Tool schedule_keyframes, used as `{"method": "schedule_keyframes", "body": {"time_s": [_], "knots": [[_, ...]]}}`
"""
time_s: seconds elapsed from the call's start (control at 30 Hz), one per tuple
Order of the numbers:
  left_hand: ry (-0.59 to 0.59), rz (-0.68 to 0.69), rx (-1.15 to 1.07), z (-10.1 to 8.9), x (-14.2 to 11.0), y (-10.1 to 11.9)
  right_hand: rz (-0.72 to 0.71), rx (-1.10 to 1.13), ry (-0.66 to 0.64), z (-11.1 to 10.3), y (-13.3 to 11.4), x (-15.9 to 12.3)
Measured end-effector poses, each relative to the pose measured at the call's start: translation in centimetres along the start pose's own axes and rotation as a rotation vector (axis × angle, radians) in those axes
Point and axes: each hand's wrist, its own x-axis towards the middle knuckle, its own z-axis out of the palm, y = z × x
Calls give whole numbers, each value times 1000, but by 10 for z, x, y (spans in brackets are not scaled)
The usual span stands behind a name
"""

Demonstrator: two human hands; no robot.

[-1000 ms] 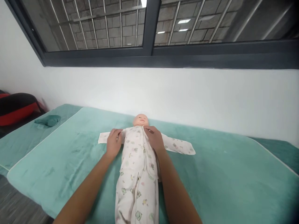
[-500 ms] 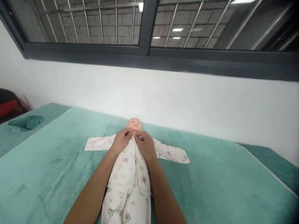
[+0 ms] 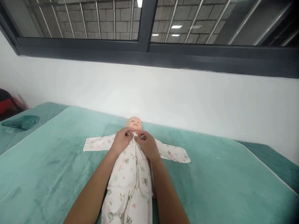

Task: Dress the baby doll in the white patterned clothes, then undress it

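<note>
A baby doll [image 3: 134,123] lies on its back, its head toward the wall. It wears a white patterned baby jacket [image 3: 123,172], sleeves spread out to both sides, and matching trousers [image 3: 116,207]. At the collar, just under the doll's chin, my left hand [image 3: 122,140] pinches one edge of the jacket front. Close beside it, my right hand [image 3: 146,143] pinches the other edge. The fingertips nearly meet, and what lies between them is partly hidden. Below the hands the front edges run down together, with a small button [image 3: 135,159] showing.
A green plush cover [image 3: 217,180] with white piping lies beneath the doll. A white wall [image 3: 187,96] rises behind, below a dark-framed window [image 3: 144,56] with metal bars. To the left are a hole [image 3: 22,122] in the padded surface and a red and black object [image 3: 8,104].
Both hands stay at the collar; the right hand's fingers have shifted slightly against the cloth. The camera view has tilted down a little.
</note>
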Motion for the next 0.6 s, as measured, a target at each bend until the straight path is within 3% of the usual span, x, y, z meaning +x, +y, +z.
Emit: {"method": "schedule_keyframes", "body": {"time_s": [0.2, 0.6], "knots": [[-27, 42, 28, 0, 1, 1, -53, -49, 51, 2, -1, -1], [-112, 18, -147, -2, 4, -9, 40, -1, 32, 0, -12, -7]]}}
